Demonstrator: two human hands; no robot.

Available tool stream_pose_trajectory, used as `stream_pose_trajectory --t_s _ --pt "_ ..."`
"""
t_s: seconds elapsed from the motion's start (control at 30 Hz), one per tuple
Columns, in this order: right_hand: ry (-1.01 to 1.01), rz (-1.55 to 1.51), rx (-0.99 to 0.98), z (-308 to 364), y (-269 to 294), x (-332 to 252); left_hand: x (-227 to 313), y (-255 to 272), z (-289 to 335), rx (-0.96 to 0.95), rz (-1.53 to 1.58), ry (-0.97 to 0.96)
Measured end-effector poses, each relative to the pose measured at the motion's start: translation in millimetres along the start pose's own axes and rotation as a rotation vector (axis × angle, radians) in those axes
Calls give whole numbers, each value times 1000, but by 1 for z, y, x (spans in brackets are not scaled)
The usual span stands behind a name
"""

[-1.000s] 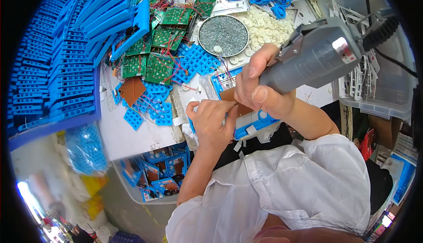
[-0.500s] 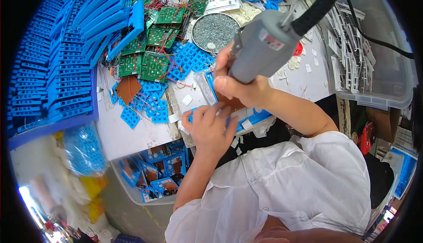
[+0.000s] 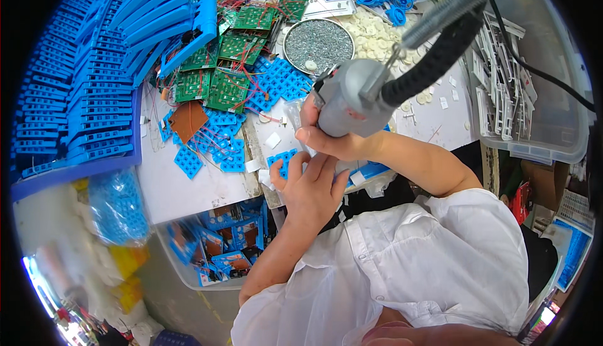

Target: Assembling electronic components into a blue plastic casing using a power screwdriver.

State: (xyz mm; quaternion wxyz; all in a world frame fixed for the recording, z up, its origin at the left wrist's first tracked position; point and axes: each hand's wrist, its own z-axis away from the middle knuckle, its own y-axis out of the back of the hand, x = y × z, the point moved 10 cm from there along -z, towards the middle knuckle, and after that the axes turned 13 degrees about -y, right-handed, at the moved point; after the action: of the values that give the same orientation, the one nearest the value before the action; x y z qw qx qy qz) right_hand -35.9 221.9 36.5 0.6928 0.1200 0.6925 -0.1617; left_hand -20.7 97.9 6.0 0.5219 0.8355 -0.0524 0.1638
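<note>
Circuit boards [image 3: 227,88] crowd left; screw dish [image 3: 318,46] blocks ahead.

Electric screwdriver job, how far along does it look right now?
Done: none can be told finished. In hand: the right hand grips the grey electric screwdriver upright over a blue plastic piece that the left hand steadies. Left: green circuit boards and loose blue pieces still lie piled.

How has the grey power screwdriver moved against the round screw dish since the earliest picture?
Yes: the grey power screwdriver has swung left, standing just below the round screw dish.
</note>
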Motion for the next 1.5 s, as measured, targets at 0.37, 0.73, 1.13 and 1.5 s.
stream_pose_trajectory --t_s 0.37,0.73,1.13,1.5 --pt "137 -138 95 -14 57 -54 -8 9 -16 -7 163 -90" --pt "234 190 479 33 180 -96 36 -2 -12 -90 132 -26" --pt "153 602 35 112 73 2 26 -12 -19 -128 251 -64" --pt "20 718 -190 83 36 34 19 -2 -28 -124 233 -46"
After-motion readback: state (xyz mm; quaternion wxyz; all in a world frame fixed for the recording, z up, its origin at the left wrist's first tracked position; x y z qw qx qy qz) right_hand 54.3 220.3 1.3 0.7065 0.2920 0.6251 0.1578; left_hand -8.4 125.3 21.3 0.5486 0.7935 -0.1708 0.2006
